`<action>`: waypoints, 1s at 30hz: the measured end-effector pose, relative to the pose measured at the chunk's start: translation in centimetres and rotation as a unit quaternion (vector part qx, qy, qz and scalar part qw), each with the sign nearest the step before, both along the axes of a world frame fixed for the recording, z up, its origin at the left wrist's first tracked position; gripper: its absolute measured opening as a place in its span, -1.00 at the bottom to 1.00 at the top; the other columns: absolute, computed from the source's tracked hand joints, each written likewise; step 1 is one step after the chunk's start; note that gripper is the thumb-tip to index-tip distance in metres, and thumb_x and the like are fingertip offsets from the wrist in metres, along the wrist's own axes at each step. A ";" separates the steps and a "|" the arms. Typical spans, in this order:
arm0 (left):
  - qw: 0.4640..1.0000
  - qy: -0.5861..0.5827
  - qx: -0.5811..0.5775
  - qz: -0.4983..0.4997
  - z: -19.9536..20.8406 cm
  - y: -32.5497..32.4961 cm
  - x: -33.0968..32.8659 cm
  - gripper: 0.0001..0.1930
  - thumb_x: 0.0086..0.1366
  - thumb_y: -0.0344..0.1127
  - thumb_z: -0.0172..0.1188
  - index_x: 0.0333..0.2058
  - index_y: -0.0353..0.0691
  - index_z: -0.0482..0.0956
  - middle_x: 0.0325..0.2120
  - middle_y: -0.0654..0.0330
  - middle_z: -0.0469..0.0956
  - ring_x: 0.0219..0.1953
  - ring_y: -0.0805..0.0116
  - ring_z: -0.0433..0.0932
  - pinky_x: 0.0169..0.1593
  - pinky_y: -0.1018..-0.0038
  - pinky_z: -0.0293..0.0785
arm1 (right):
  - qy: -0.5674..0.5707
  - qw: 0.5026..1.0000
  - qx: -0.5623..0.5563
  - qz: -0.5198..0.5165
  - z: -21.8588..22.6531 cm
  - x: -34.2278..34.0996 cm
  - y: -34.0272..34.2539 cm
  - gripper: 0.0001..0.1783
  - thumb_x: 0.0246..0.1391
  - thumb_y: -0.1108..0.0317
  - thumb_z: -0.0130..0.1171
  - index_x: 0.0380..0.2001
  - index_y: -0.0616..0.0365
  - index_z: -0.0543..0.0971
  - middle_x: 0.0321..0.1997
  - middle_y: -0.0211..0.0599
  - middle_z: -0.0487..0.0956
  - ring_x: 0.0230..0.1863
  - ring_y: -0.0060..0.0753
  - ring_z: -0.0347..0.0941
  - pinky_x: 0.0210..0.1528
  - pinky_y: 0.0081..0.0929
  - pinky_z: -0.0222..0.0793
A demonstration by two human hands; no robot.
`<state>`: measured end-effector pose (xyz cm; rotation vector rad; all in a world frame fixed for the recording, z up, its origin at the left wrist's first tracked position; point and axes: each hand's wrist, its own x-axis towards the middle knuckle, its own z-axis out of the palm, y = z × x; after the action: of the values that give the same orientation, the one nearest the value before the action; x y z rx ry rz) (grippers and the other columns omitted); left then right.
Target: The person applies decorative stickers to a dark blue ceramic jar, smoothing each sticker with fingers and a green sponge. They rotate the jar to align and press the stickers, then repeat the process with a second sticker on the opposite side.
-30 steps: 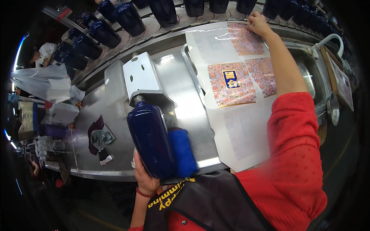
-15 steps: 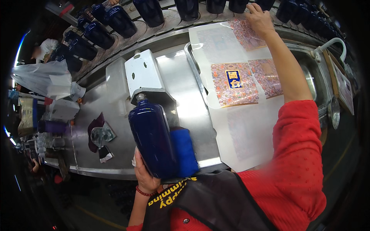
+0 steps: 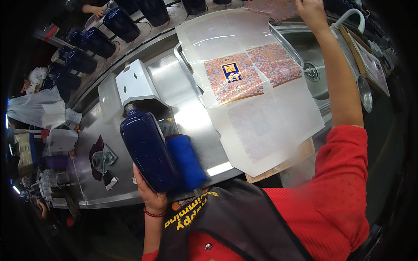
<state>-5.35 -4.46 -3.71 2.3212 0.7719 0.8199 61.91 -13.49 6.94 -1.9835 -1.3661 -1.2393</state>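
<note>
One blue bottle (image 3: 147,148) grasped in the left hand (image 3: 150,194), right hand (image 3: 312,14) beside a floral sheet (image 3: 278,9), grip unclear

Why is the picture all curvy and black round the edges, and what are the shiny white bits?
In the head view, the wide fisheye lens bends straight edges and leaves dark corners; in the head view, white glare bounces off the steel counter, with a thin highlight on the nearest dark blue bottle; also in the head view, the red sleeve looks hazy toward the shoulder.
</note>
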 end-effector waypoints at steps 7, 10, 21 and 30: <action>1.000 0.009 0.013 -0.001 1.0 -0.2 0.8 0.06 0.40 0.33 0.04 0.46 -0.47 -0.16 0.35 -0.20 0.27 0.31 -0.02 0.40 0.34 0.23 0.30 | 0.548 0.821 -0.032 -0.155 -4.9 12.0 -12.7 -0.61 0.13 0.03 0.21 -0.38 0.19 0.66 -0.46 -0.37 0.58 -0.42 -0.49 0.52 -0.33 -0.42 0.36; 1.000 0.008 0.021 -0.001 0.9 -0.1 0.6 0.05 0.40 0.32 0.03 0.45 -0.50 -0.13 0.35 -0.21 0.26 0.32 -0.03 0.39 0.34 0.23 0.31 | 0.382 0.844 -0.215 -0.309 -13.7 13.6 -17.1 -0.51 0.05 0.01 0.10 -0.28 0.28 0.68 -0.24 0.21 0.67 -0.18 0.17 0.64 -0.03 -0.04 0.45; 0.976 0.088 0.198 0.009 5.3 -0.8 2.0 -0.04 0.18 0.09 0.41 0.40 -0.30 0.17 0.28 -0.20 0.32 0.33 -0.25 0.30 0.43 -0.19 -0.05 | 0.263 0.717 -0.418 -0.493 -18.0 13.2 -21.3 -0.40 0.25 -0.12 0.05 0.13 0.10 0.57 0.25 0.07 0.47 0.30 0.22 0.37 0.27 0.08 0.36; 0.976 0.094 0.198 -0.008 4.9 -0.2 2.0 0.00 0.04 0.05 0.51 0.40 -0.16 0.26 0.24 -0.17 0.41 0.30 -0.38 0.33 0.35 -0.30 0.10 | 0.027 0.924 -0.321 -0.206 -2.0 5.0 -11.7 -0.82 0.29 0.32 0.08 -0.19 0.20 0.55 0.04 -0.04 0.51 0.10 0.22 0.41 0.07 0.01 0.42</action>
<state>-3.33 -4.68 1.23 2.7884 0.7183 0.8151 66.94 -25.16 4.91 -2.8511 -1.5066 -0.9479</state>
